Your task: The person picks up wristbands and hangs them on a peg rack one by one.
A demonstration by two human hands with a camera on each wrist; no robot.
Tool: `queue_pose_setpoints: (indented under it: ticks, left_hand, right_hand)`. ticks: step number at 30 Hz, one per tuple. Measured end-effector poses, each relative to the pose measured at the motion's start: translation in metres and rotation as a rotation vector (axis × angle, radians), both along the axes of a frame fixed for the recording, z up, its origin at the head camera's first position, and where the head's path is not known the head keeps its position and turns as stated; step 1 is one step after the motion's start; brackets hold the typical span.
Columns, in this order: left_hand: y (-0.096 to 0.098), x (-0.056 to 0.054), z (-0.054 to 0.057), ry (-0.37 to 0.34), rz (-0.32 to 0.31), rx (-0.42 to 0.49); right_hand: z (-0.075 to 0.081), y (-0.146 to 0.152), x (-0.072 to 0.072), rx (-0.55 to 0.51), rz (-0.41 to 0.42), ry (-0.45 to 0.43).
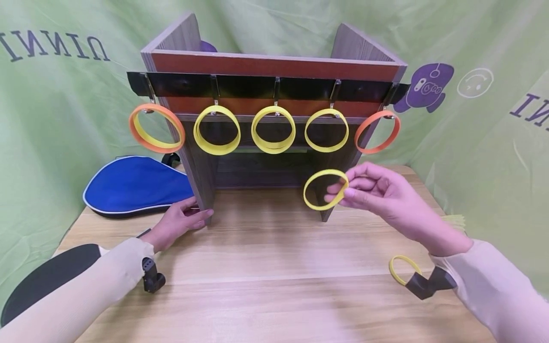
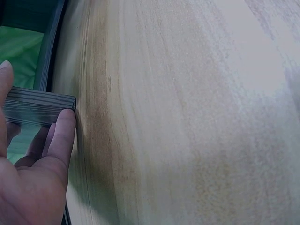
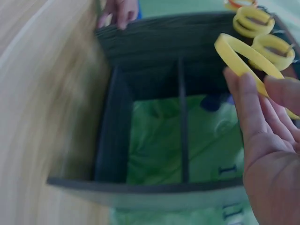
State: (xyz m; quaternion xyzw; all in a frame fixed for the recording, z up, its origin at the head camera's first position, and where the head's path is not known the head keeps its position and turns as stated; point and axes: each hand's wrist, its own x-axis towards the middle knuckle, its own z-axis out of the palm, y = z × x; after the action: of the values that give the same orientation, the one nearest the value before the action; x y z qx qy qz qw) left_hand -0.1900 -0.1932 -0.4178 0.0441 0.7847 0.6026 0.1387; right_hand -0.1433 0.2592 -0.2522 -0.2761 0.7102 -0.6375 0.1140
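Note:
My right hand (image 1: 386, 197) pinches a thin yellow ring (image 1: 306, 193) between thumb and fingers, below the right part of a hook row. In the right wrist view the same ring (image 3: 229, 54) overlaps hanging yellow rings. At the lower left, my left hand (image 1: 176, 224) grips the front bottom edge of a grey wood-grain shelf unit's side panel (image 2: 40, 101), thumb and fingers on opposite sides. From hooks on the shelf's black strip (image 1: 180, 85) hang yellow rings, such as the middle one (image 1: 273, 148), with an orange-and-yellow ring (image 1: 134, 131) at the left end and an orange ring (image 1: 377, 151) at the right.
Another yellow ring (image 1: 392, 270) lies on the wooden table (image 1: 257, 286) near my right wrist's black camera mount (image 1: 422, 286). Left of the shelf is a blue paddle-shaped case (image 1: 137, 186). A black rounded object (image 1: 47, 278) sits by my left forearm. Green cloth (image 1: 493, 157) hangs around.

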Motion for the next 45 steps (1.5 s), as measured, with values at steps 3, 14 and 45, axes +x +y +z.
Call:
queue_pose_setpoints:
  ticks: [3,14,45]
  left_hand:
    - [0.0,0.0,0.0,0.001,-0.002,-0.008]
    - [0.0,0.0,0.001,-0.002,-0.009,-0.043]
    - [-0.002,-0.001,-0.002,0.001,-0.003,-0.038]
  right_hand:
    - [0.012,-0.009,0.002,-0.056,-0.072,0.014]
    - [0.03,-0.037,0.0,-0.395,-0.184,0.049]
    - [0.024,-0.046,-0.011,-0.475,-0.285,-0.174]
